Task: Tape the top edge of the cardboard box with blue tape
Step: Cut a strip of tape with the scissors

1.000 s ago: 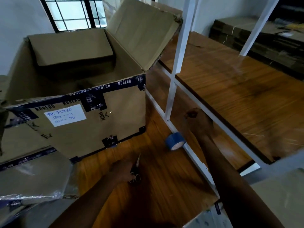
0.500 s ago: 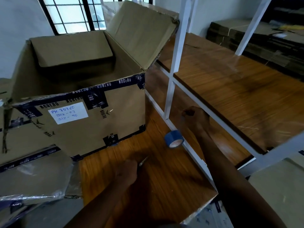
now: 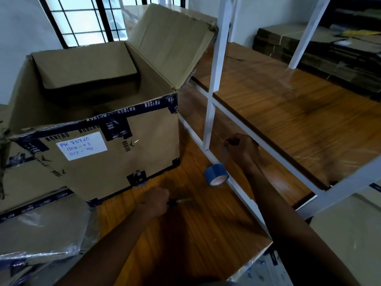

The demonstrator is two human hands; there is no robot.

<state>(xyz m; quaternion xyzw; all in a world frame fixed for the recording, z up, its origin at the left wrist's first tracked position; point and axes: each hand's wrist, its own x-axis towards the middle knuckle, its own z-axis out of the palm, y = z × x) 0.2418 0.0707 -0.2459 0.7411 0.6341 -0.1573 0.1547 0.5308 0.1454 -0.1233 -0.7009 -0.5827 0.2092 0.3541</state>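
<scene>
The open cardboard box stands on the wooden surface, its flaps up and dark printed tape along its near top edge. To its right a blue tape roll sits on edge by the white frame. Just above the roll, my right hand is closed and pinches the free end of a tape strip that runs up from the roll. My left hand is in front of the box, closed around scissors whose blades point right, low over the wood.
A white metal rack frame rises right of the box, carrying a wooden shelf. Flattened cartons are stacked at the back right. Folded cardboard wrapped in plastic lies at the lower left. A barred window is behind.
My left hand has turned the scissors so the blades point right. My right hand has stayed closed above the roll, and the tape strip now shows between them.
</scene>
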